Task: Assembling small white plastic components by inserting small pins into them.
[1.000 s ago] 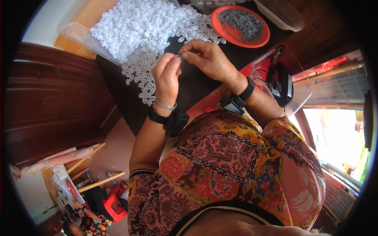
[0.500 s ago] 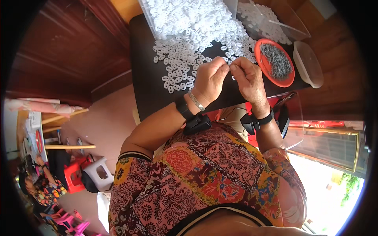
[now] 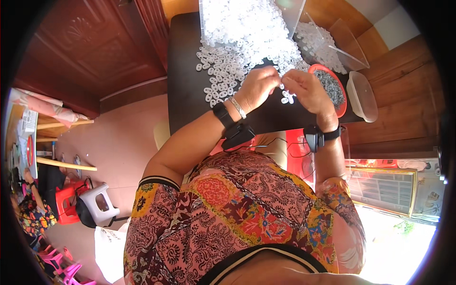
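Observation:
My left hand (image 3: 259,89) and my right hand (image 3: 311,91) are raised over the black table (image 3: 184,71), fingertips almost meeting. Thumb and fingers of each are pinched together; whatever they hold is too small or hidden to make out. Just below the right fingertips lie a few white oval plastic pieces (image 3: 287,99), each with two holes. Many more of these white pieces (image 3: 222,71) spread beyond my left hand. To the right, an orange-red bowl (image 3: 344,100) holds a heap of small grey metal-looking bits (image 3: 332,89), partly covered by my right hand.
A clear bin (image 3: 202,23) at the back spills white pieces onto the table. Another clear container with white pieces (image 3: 320,45) stands at the back right, beside a translucent tub (image 3: 364,97). Stools (image 3: 97,204) and another person (image 3: 38,209) are on the far left.
The whole view has shifted slightly. My fingertips, touching before, now show a small gap, and my right hand covers more of the bowl. White pieces below the right fingertips show more.

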`<state>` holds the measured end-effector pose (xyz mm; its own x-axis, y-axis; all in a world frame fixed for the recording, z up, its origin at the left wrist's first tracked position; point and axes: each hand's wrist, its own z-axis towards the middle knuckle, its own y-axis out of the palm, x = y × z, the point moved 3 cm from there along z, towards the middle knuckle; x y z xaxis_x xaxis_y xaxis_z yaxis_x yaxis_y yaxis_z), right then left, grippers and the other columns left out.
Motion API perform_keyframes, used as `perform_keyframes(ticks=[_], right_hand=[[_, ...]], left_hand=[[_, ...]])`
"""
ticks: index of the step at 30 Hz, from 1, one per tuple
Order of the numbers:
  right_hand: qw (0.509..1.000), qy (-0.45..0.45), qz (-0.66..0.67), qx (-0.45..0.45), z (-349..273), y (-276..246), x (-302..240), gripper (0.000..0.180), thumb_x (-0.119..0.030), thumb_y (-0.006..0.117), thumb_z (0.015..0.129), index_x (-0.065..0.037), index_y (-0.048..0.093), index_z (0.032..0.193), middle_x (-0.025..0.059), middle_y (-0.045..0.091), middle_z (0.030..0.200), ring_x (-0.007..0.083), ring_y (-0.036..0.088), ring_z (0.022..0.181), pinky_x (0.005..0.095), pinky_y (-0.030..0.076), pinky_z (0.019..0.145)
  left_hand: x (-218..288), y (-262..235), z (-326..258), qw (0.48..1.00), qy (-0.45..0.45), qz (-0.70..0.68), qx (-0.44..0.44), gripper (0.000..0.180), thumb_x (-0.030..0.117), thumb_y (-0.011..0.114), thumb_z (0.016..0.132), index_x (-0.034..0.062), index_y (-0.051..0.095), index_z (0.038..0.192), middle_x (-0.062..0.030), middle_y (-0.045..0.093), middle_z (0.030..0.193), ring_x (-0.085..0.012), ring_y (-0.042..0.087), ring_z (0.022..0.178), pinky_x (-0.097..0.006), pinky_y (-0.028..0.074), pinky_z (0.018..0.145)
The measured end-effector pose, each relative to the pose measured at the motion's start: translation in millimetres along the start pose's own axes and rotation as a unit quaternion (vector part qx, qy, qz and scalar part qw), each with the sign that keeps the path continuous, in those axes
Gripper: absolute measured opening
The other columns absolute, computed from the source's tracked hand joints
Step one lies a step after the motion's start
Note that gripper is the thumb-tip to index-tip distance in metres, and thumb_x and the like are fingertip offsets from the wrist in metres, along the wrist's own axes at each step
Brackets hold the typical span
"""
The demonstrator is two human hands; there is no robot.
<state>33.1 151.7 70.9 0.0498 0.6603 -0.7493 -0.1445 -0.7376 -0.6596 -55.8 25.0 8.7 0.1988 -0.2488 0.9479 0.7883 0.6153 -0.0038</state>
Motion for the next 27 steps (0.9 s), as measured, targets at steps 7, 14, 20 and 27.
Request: perform_keyframes(ticks=[7, 14, 20, 27], right_hand=[[0.977, -0.122, -0.136, 0.112, 71, -4, -3, 0.021, -0.02, 0.061, 0.085, -0.002, 0.065, 0.093, 0.0053, 0.063, 0.071, 0.0116, 0.056, 0.064, 0.0259, 0.046, 0.061], [0.937, -0.233, -0.259, -0.006, 113, 78, -4, 0.017, -0.019, 0.056, 0.081, -0.008, 0.065, 0.09, 0.0127, 0.064, 0.081, 0.0307, 0.061, 0.081, 0.0396, 0.049, 0.073], [0.912, -0.139, -0.386, -0.005, 112, 55, 30, 0.016, -0.015, 0.048, 0.081, -0.011, 0.064, 0.084, 0.0121, 0.065, 0.082, 0.0302, 0.062, 0.083, 0.0416, 0.048, 0.074], [0.952, -0.111, -0.284, 0.013, 93, 15, 28, 0.017, -0.02, 0.058, 0.078, -0.007, 0.066, 0.087, 0.0115, 0.065, 0.081, 0.0278, 0.062, 0.079, 0.0363, 0.048, 0.073]], left_hand=[[16, -73, 20, 0.934, 0.102, -0.148, 0.309, 0.019, 0.016, 0.052, 0.084, 0.0069, 0.051, 0.067, 0.001, 0.046, 0.054, -0.0064, 0.036, 0.042, -0.021, 0.026, 0.039], [-4, -98, 21, 0.878, 0.048, -0.257, 0.402, 0.01, 0.009, 0.053, 0.081, 0.0039, 0.054, 0.073, -0.0015, 0.05, 0.058, -0.0077, 0.043, 0.045, -0.021, 0.032, 0.039], [-8, -99, 20, 0.889, 0.032, -0.242, 0.387, 0.01, 0.009, 0.052, 0.082, 0.0041, 0.053, 0.073, -0.002, 0.05, 0.058, -0.0082, 0.043, 0.043, -0.021, 0.032, 0.037], [-5, -98, 22, 0.891, 0.003, -0.237, 0.388, 0.013, 0.012, 0.05, 0.084, 0.0053, 0.053, 0.074, -0.0023, 0.05, 0.054, -0.0097, 0.04, 0.039, -0.023, 0.028, 0.034]])
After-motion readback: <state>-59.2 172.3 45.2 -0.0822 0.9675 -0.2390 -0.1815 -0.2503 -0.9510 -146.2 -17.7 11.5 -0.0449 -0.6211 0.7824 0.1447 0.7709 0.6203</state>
